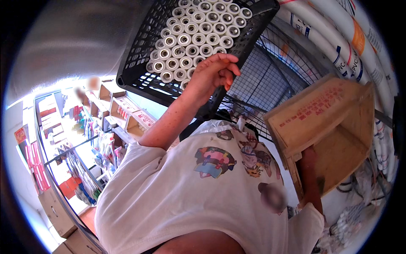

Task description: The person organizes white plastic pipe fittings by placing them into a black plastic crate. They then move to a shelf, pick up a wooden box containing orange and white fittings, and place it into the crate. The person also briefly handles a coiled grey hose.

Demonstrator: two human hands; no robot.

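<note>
My left hand hangs over the near right edge of a black plastic crate. Its fingers are half curled and loosely spread, with nothing visible between them. Inside the crate, white plastic pipe fittings with threaded metal inserts stand packed in rows, open ends up. To the right, a tilted cardboard box with red printing faces me with its open side. My right forearm reaches into that box, and my right hand is mostly hidden behind a flap; its grip does not show.
A black wire-mesh basket or cart lies beyond the crate. White PVC pipes in printed wrapping run along the right. Shelves with cardboard bins and bagged goods stand at left. Tangled white plastic material lies at lower right.
</note>
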